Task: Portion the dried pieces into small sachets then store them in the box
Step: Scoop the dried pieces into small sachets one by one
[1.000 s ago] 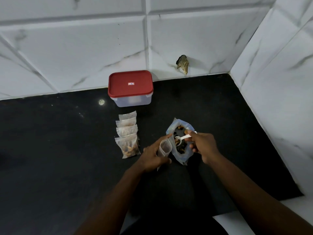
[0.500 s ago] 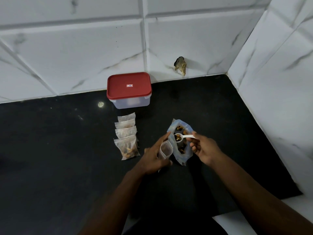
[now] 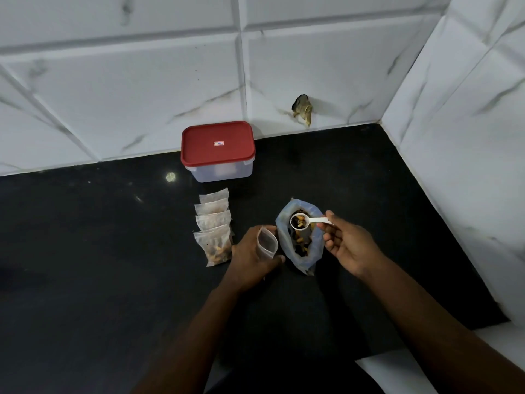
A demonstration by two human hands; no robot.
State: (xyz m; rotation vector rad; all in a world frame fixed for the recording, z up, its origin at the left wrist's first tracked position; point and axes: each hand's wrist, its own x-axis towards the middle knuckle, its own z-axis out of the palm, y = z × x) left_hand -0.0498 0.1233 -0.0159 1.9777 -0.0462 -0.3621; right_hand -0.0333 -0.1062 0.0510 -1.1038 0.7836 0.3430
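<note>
Dried pieces (image 3: 299, 222) now fill the lifted spoon (image 3: 310, 221), right fingers (image 3: 329, 216) pinching its handle, left fingers (image 3: 269, 229) gripping the open sachet (image 3: 267, 242).

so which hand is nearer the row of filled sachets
Left. The left hand, holding an empty sachet, is right beside the filled sachets. The right hand, holding the spoon, is farther away, beyond the open bag.

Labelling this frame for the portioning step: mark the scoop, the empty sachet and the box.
scoop (image 3: 317, 221), head view, on its white handle.
empty sachet (image 3: 267, 243), head view, on its clear front wall.
box (image 3: 218, 151), head view, on the red lid.
</note>
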